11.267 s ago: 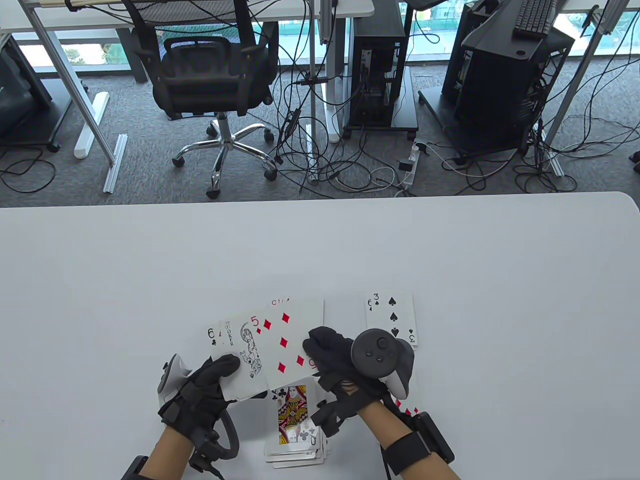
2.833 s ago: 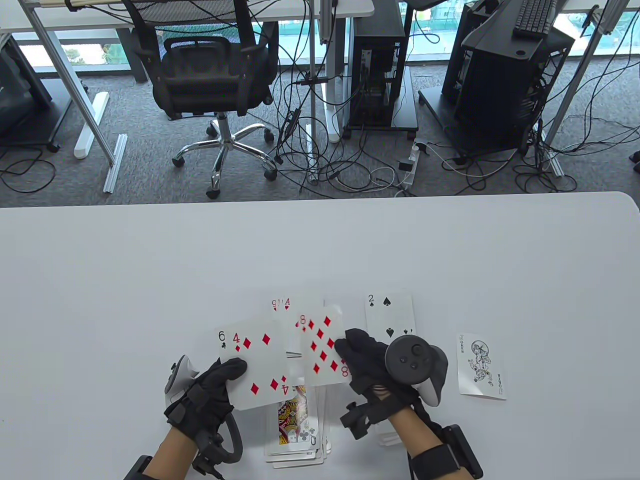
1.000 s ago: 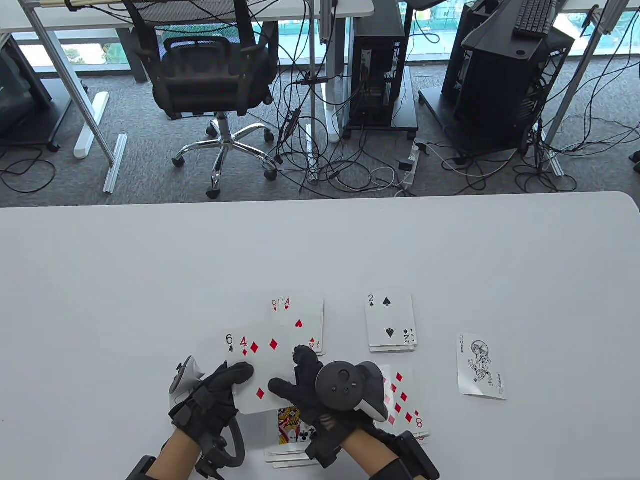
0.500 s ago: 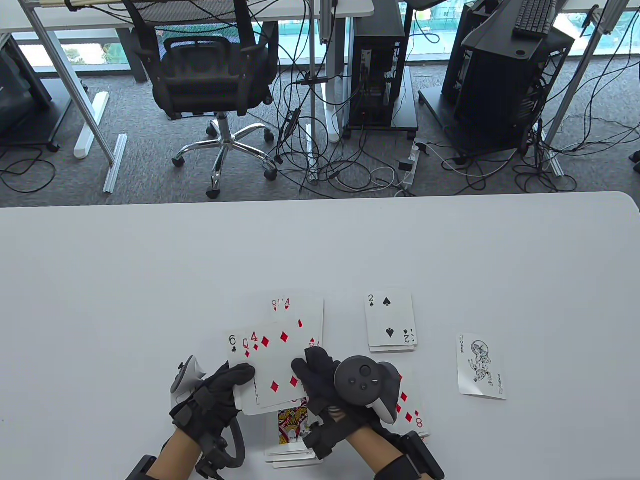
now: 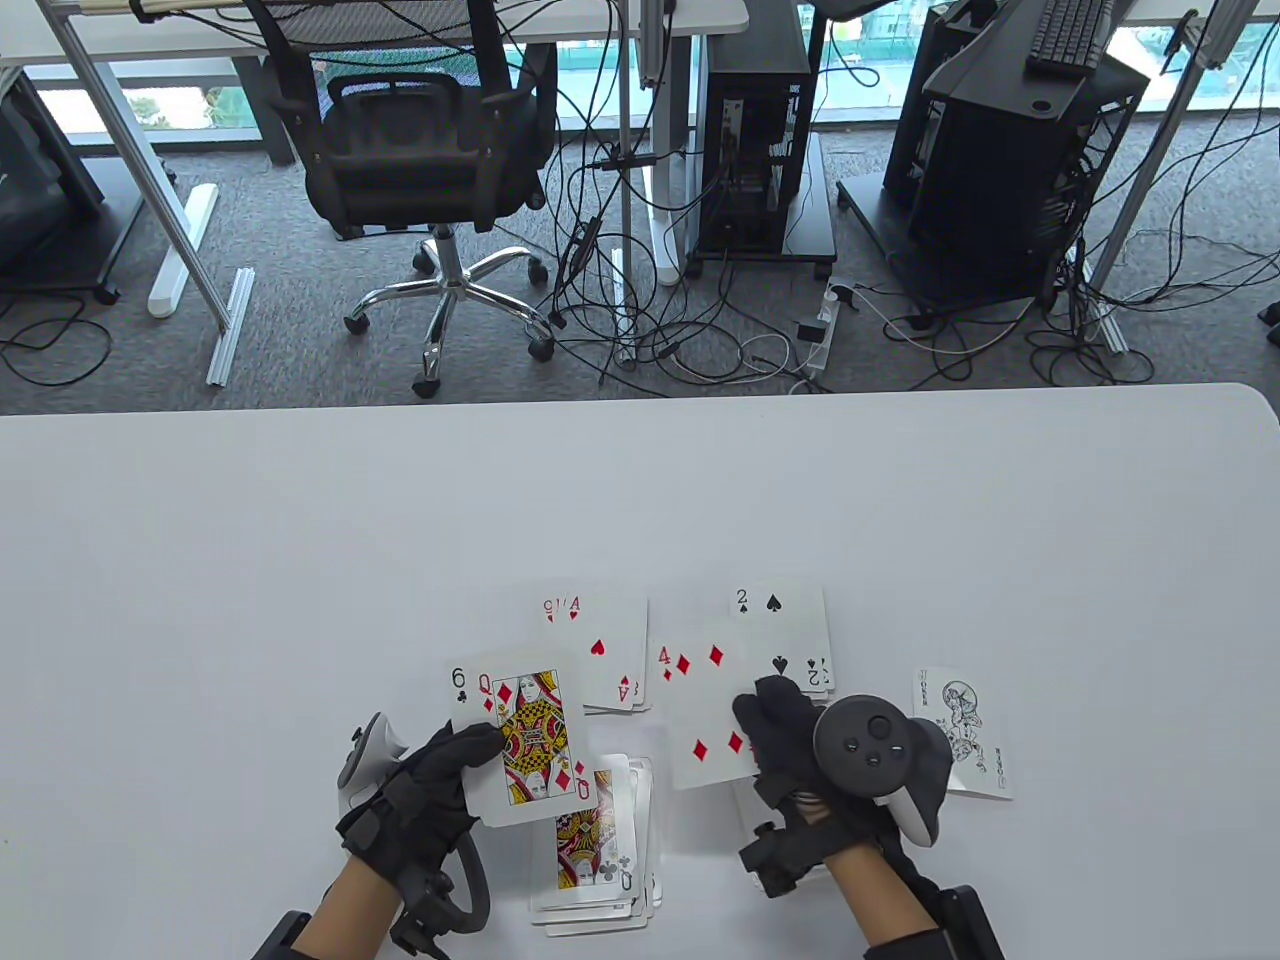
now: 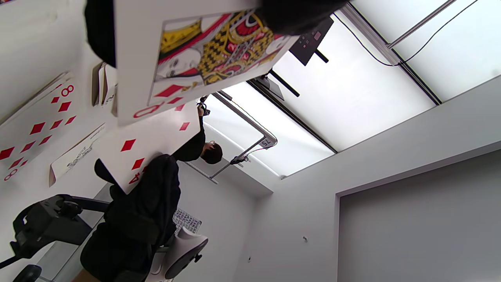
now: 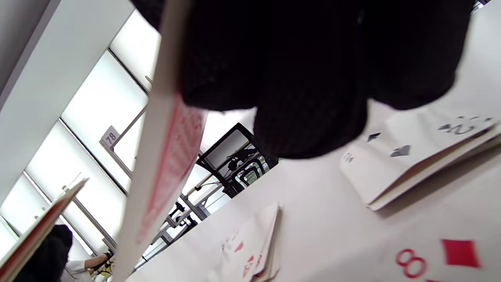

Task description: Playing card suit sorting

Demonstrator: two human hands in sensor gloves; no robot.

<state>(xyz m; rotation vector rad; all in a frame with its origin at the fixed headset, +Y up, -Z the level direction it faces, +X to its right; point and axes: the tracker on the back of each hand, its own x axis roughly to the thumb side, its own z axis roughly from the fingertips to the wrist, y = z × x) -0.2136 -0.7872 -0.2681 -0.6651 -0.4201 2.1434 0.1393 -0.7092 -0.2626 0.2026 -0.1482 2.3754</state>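
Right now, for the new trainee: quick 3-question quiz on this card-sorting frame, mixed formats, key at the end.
1. True or false: the right hand holds the 4 of diamonds above the table.
2. Which card tops the stack held by the left hand? A) queen of diamonds B) 6 of clubs C) ace of hearts
3. Fill in: the joker lies face up, alone, to the ____ of the spade pile in the table view.

Key: 1 true; 2 A, the queen of diamonds; 3 right.
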